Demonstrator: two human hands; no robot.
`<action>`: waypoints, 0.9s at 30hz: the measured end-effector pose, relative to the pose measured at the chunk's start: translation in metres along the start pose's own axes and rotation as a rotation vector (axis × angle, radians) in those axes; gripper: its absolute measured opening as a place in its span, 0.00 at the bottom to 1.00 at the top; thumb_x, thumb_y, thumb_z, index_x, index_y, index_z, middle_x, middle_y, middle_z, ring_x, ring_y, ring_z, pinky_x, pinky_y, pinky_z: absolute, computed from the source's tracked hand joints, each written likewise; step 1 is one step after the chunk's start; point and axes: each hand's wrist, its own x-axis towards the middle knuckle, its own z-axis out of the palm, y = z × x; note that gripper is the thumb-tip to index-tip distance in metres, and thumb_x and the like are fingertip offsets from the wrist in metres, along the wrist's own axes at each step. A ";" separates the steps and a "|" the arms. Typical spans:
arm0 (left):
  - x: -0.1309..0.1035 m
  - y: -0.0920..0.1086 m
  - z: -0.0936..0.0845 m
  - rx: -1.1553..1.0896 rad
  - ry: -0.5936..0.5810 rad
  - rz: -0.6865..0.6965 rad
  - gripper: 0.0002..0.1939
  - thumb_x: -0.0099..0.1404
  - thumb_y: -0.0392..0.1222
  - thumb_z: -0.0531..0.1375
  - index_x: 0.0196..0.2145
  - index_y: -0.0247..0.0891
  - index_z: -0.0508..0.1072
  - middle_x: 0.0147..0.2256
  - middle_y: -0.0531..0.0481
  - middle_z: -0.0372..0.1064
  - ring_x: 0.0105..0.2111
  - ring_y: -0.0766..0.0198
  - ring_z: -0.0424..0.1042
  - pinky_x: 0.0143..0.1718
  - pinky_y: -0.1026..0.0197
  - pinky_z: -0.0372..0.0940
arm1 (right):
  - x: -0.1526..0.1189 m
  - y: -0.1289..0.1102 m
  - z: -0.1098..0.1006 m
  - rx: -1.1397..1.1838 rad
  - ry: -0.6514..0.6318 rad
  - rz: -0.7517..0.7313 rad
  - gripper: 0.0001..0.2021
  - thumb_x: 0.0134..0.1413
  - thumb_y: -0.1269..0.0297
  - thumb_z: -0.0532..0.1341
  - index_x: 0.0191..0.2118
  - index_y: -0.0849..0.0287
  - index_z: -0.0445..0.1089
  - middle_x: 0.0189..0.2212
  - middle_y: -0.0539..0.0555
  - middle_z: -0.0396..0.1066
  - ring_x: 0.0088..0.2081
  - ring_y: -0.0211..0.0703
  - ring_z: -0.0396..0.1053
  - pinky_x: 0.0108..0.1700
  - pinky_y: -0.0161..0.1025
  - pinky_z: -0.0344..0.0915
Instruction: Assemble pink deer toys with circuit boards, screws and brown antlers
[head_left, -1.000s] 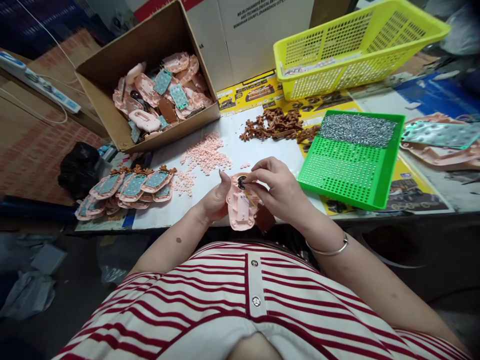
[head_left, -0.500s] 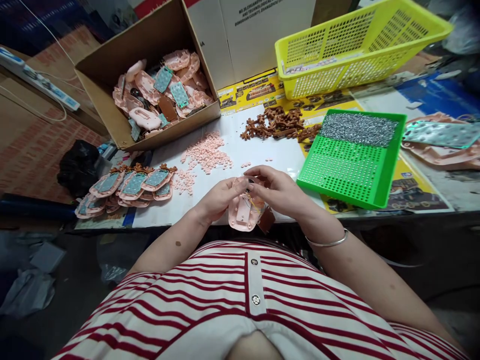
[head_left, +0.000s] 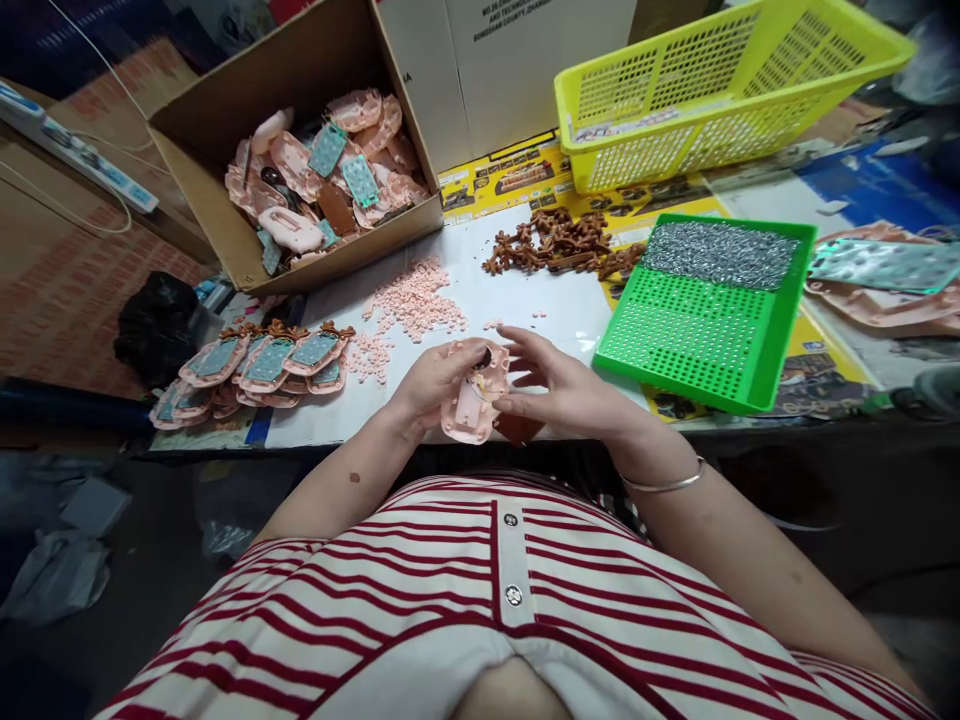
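Note:
My left hand point(head_left: 433, 385) is closed on a pink plastic shell point(head_left: 466, 412), thumb on top beside a round black part point(head_left: 484, 357) at its upper end. Thin wires cross the inside of the shell. A brown board point(head_left: 519, 428) hangs at its lower right, partly covered by my right hand point(head_left: 559, 390). That hand is at the shell's right edge with fingers spread apart; whether its thumb touches the wires I cannot tell. Just beyond the hands, small pink pieces point(head_left: 420, 300) lie heaped on white paper.
Left stand stacked pink shells with grey-blue boards point(head_left: 266, 363). Behind them a cardboard box point(head_left: 217, 225) holds more shells. Brown plastic pieces point(head_left: 551, 245) lie mid-table. At right are a green tray point(head_left: 675, 350) of screws point(head_left: 720, 255), a yellow basket point(head_left: 675, 150) and another shell with a board point(head_left: 885, 265).
My right hand has come away from the black part, and its fingers have spread. My left hand has shifted the shell slightly left and up, so more of its inside shows.

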 end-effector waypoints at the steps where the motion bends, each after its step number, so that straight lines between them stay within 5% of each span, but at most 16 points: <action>1: 0.002 0.002 -0.002 -0.012 0.034 0.035 0.19 0.49 0.49 0.75 0.31 0.32 0.78 0.25 0.52 0.74 0.25 0.68 0.71 0.29 0.65 0.66 | -0.005 0.003 -0.001 -0.009 -0.044 0.046 0.45 0.50 0.56 0.72 0.71 0.57 0.53 0.49 0.63 0.77 0.45 0.48 0.77 0.44 0.46 0.77; 5: 0.009 0.001 -0.011 -0.025 0.142 0.110 0.17 0.49 0.49 0.74 0.30 0.34 0.78 0.26 0.52 0.75 0.25 0.66 0.72 0.32 0.63 0.67 | -0.024 0.005 -0.007 0.111 -0.102 0.121 0.43 0.56 0.59 0.68 0.73 0.56 0.49 0.30 0.48 0.76 0.28 0.40 0.75 0.31 0.39 0.74; 9: 0.013 -0.009 -0.015 0.009 0.139 0.037 0.18 0.50 0.50 0.74 0.29 0.33 0.77 0.25 0.52 0.74 0.24 0.67 0.70 0.30 0.64 0.65 | -0.034 -0.013 -0.013 0.239 -0.070 0.056 0.23 0.55 0.54 0.71 0.55 0.53 0.75 0.40 0.54 0.81 0.35 0.41 0.78 0.34 0.37 0.75; 13: 0.012 -0.020 -0.013 0.037 0.026 -0.030 0.19 0.52 0.53 0.73 0.29 0.33 0.77 0.26 0.51 0.74 0.25 0.68 0.70 0.30 0.65 0.63 | -0.028 -0.031 -0.013 0.195 -0.096 -0.054 0.28 0.42 0.54 0.78 0.52 0.49 0.78 0.51 0.55 0.80 0.48 0.49 0.79 0.45 0.44 0.78; 17: 0.010 -0.027 -0.014 -0.009 0.000 -0.099 0.21 0.49 0.52 0.76 0.30 0.33 0.77 0.26 0.52 0.74 0.25 0.67 0.70 0.29 0.65 0.63 | -0.011 -0.034 -0.004 -0.035 0.177 -0.134 0.15 0.50 0.49 0.73 0.39 0.52 0.82 0.35 0.53 0.82 0.35 0.43 0.78 0.39 0.41 0.75; 20: 0.009 -0.030 -0.017 -0.119 -0.090 -0.190 0.30 0.47 0.64 0.74 0.32 0.32 0.76 0.27 0.49 0.75 0.26 0.65 0.72 0.30 0.63 0.66 | -0.001 -0.032 0.000 -0.116 0.394 -0.098 0.23 0.52 0.40 0.68 0.23 0.57 0.76 0.17 0.50 0.71 0.20 0.36 0.66 0.24 0.35 0.63; 23: 0.009 -0.030 -0.021 -0.182 -0.203 -0.237 0.40 0.46 0.75 0.69 0.35 0.31 0.76 0.29 0.45 0.75 0.27 0.62 0.73 0.31 0.61 0.67 | 0.004 -0.032 0.003 -0.097 0.471 -0.031 0.30 0.48 0.33 0.67 0.19 0.58 0.70 0.13 0.49 0.67 0.17 0.34 0.62 0.20 0.34 0.57; 27: 0.004 -0.030 -0.019 -0.055 -0.169 -0.114 0.35 0.44 0.61 0.77 0.38 0.32 0.73 0.29 0.50 0.74 0.27 0.65 0.72 0.31 0.64 0.64 | 0.008 -0.033 0.008 -0.089 0.508 0.022 0.31 0.47 0.32 0.67 0.17 0.59 0.69 0.13 0.50 0.68 0.16 0.33 0.61 0.20 0.33 0.57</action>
